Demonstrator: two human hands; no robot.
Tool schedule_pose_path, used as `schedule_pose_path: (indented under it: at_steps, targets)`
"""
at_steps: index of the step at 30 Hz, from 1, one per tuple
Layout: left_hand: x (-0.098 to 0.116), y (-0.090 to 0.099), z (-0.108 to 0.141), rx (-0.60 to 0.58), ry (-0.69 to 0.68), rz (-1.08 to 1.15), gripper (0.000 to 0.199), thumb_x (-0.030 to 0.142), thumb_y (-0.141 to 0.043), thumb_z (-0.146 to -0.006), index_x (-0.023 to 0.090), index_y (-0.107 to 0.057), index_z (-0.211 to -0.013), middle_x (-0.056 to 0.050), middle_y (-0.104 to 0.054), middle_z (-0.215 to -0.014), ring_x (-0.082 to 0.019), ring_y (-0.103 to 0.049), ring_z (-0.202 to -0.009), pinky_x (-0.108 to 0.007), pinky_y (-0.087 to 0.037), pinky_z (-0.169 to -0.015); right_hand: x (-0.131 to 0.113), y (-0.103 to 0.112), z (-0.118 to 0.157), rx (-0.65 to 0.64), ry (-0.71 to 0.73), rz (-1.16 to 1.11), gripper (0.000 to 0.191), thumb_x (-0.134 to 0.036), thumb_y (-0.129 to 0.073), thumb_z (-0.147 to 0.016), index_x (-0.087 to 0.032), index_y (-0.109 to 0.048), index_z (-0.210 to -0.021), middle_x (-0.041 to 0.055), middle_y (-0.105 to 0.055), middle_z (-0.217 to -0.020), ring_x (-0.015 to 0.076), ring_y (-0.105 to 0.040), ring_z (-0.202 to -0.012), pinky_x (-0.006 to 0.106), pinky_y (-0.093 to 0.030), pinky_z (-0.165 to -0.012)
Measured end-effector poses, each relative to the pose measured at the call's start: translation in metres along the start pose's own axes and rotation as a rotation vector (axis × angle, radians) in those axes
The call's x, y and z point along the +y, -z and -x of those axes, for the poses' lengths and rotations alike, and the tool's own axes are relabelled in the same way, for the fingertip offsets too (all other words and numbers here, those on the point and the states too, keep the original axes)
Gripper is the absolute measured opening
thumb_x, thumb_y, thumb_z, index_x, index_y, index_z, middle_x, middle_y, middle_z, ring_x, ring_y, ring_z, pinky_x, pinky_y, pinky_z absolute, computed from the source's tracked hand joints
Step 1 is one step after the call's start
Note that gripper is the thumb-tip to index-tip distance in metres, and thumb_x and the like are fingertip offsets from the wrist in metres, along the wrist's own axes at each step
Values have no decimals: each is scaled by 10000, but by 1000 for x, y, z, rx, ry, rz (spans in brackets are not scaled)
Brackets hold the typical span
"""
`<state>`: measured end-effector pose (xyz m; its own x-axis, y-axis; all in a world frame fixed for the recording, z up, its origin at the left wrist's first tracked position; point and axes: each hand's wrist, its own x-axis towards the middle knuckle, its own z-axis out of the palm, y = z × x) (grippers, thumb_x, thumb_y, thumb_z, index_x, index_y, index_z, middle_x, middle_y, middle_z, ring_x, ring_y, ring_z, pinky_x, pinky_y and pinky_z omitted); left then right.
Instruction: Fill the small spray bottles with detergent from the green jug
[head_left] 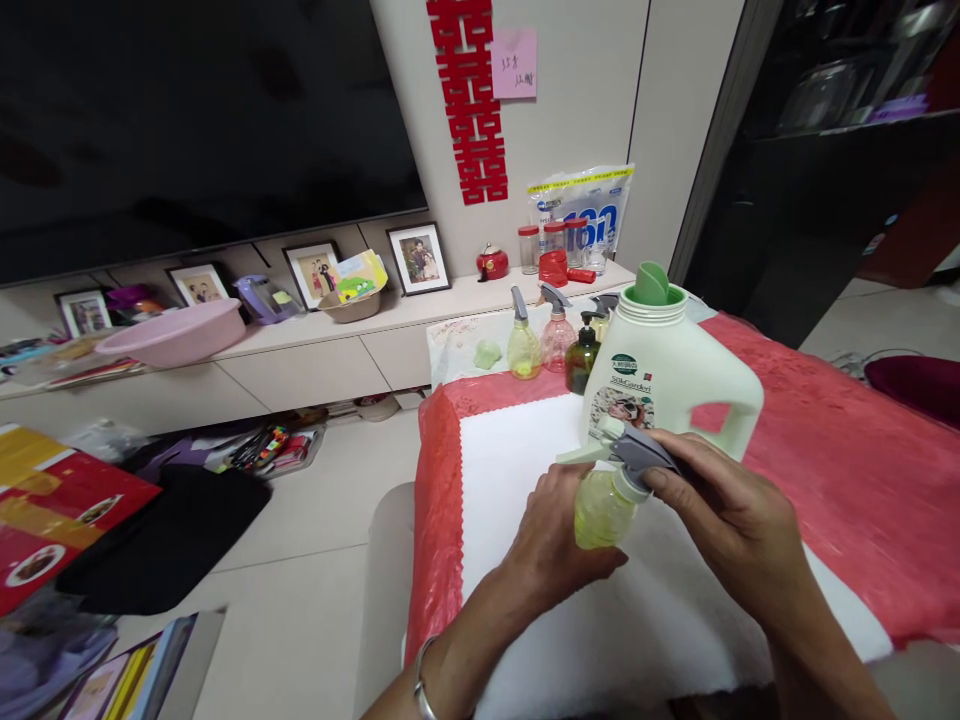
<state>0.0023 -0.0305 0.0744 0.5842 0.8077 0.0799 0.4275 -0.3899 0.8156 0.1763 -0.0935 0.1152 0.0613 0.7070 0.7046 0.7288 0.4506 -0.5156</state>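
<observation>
A small yellow-green spray bottle (602, 510) is tilted between my two hands, above a white cloth (517, 430). My left hand (551, 530) is closed around its clear body. On the grey spray head (637, 450), my right hand (724, 500) is closed with thumb and fingers; the pale nozzle points left. Just behind stands a large pale-green jug (675, 360) with a handle, a printed label and a green cap piece (652, 283) in its mouth. Farther back are another yellow spray bottle (524, 350), a pink spray bottle (557, 340) and a dark green pump bottle (582, 362).
Red plastic sheeting (847, 470) covers the table around the white cloth. A pale green lump (487, 353) lies near the back edge. Behind, a low cabinet (300, 365) carries a pink basin (176, 335), framed photos and red-lidded jars (553, 240). Boxes and bags lie on the floor at left.
</observation>
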Motion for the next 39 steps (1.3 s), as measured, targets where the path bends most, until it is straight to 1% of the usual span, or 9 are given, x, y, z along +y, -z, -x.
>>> schedule_pose_path:
  at_steps: [5,10,13,16,20,29,34,37,39]
  targets:
    - [8,0,4,61,-59,-36,876,271,-901,-519,227,-486,-1289,-101,-577,-1277,-358,-534,-1175,-550,-451,-982,-2,-4,0,-25,-23,-55,290,-280,-583,-1010,-279,-560,-1299,-36,-567,-1192,59,-562,-1052,120,-438,-910]
    - [14,-8,9,222,-273,106,397,286,-676,-831,255,-529,-1199,-53,-651,-1169,-270,-591,-1097,-453,-455,-963,-7,-12,2,-22,-8,-64,310,-273,-593,-999,-264,-556,-1306,-14,-559,-1216,72,-558,-1082,132,-439,-945]
    - [13,-11,12,277,-242,258,287,361,-561,-920,247,-542,-1183,-62,-663,-1139,-260,-603,-1063,-443,-462,-949,-8,-17,0,-30,-16,-91,293,-266,-594,-996,-248,-562,-1288,-10,-561,-1199,61,-560,-1076,106,-437,-943]
    - [12,-11,13,287,-119,342,329,474,-557,-917,226,-559,-1134,-81,-668,-1091,-274,-609,-1035,-460,-468,-939,-9,-22,-1,-37,-10,-128,254,-263,-596,-994,-245,-570,-1246,-17,-562,-1175,47,-560,-1067,71,-436,-925]
    - [13,-10,16,299,-60,389,380,568,-519,-917,231,-551,-1091,-79,-661,-1067,-269,-605,-1028,-461,-477,-942,-9,-24,0,-60,2,-158,195,-276,-605,-988,-225,-577,-1174,-4,-556,-1145,59,-561,-1060,71,-448,-902]
    - [17,-3,16,255,-103,440,456,622,-408,-938,249,-574,-1141,-80,-645,-1148,-279,-570,-1103,-457,-448,-1017,-10,-18,-6,-272,23,-185,259,-275,-463,-1046,-260,-564,-1284,34,-496,-1190,83,-528,-1085,92,-482,-878]
    - [14,-6,15,259,-120,490,450,580,-372,-972,239,-595,-1163,-82,-630,-1180,-272,-545,-1130,-447,-415,-1027,-7,-22,-3,-276,29,-128,237,-280,-464,-1048,-221,-581,-1246,47,-500,-1107,79,-533,-1011,100,-488,-861]
    - [11,-8,14,272,-87,591,461,570,-383,-979,221,-542,-1234,-103,-606,-1250,-274,-530,-1186,-447,-386,-1053,-5,-25,2,-280,51,-65,260,-284,-459,-1053,-227,-538,-1295,43,-496,-1129,73,-523,-1042,92,-483,-854]
    - [9,-9,13,274,-120,671,491,595,-404,-966,203,-507,-1243,-121,-601,-1261,-276,-543,-1184,-444,-389,-1046,-5,-26,4,-260,86,-37,277,-281,-440,-1060,-224,-510,-1322,45,-497,-1161,72,-515,-1084,91,-477,-876]
